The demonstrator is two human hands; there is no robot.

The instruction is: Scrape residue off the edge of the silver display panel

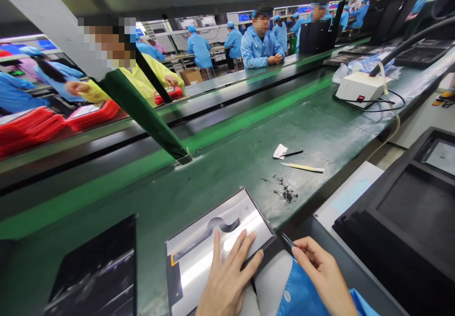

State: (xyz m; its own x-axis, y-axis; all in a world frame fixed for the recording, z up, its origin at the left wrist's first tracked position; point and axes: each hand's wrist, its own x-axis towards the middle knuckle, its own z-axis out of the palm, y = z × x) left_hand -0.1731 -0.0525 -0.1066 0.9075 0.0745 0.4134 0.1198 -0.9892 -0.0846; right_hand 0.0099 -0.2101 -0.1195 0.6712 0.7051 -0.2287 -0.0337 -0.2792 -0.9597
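Note:
A flat silver panel [213, 240] with a dark curved strip on it lies on the green bench [227, 164] right in front of me. My left hand [229, 278] rests on the panel's near right corner, fingers stretched flat and slightly apart. My right hand [320, 268] is just right of the panel, its fingers pinched round a thin dark pointed tool [287, 240] whose tip points toward the panel's right edge. A blue sleeve [302, 297] covers my right wrist.
A dark panel [99, 273] lies to the left. Black shavings [284, 193], a cream stick [302, 167], a black pen and a white scrap [280, 151] sit farther out. A white box with cable [360, 86] stands far right. Black trays [408, 221] stack at right. Workers sit across the line.

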